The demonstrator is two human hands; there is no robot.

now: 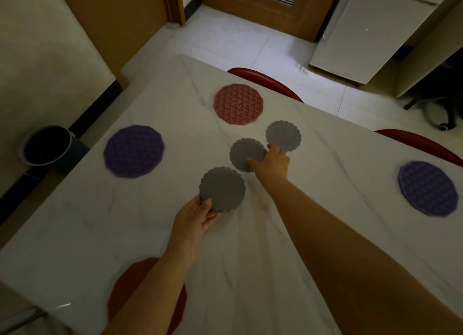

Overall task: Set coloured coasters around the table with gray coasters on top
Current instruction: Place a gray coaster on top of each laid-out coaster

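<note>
Gray coaster (222, 189), thin, light and probably floppy, is pinched at its near rim by the left hand (194, 219), mid-bench (325, 184). The right hand (271, 163) touches the middle gray coaster (244, 153) and the far gray coaster (284, 134); whether its fingers grip either is unclear. The scalloped edges look like the best place to lift them.

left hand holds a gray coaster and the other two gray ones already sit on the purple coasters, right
Not quite: in the head view the left hand holds a gray coaster, but the other two gray coasters lie on the bare table, not on the purple coasters.
</note>
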